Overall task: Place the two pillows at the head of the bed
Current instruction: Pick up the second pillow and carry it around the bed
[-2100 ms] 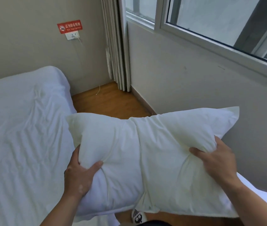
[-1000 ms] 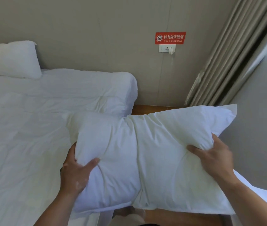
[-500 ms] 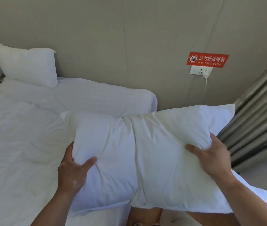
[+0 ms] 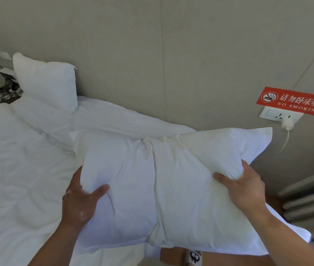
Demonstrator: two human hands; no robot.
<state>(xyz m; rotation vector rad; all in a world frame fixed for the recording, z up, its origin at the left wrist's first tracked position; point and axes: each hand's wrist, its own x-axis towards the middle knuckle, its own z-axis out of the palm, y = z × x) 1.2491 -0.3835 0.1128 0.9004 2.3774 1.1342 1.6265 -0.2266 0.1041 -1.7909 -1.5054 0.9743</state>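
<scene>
A red rectangular wall sign [image 4: 294,101] carries a crossed-out cigarette symbol, a row of Chinese characters and the words "NO SMOKING" in white. Directly beneath it sits a white wall socket [image 4: 278,115] with a white charger plug [image 4: 288,124] pushed in, its thin cable hanging down the beige wall. The large white fabric pillow [image 4: 163,185] is held up in the air over the near corner of the white-sheeted bed [image 4: 18,169], its long side running left to right. The left hand [image 4: 81,202] clamps the pillow's left edge, thumb on top and fingers tucked under; the right hand [image 4: 246,187] pinches the right edge the same way (the cloth bunches at both thumbs). A second white pillow [image 4: 46,83] stands propped against the wall at the bed's far left end, well apart from the held one
</scene>
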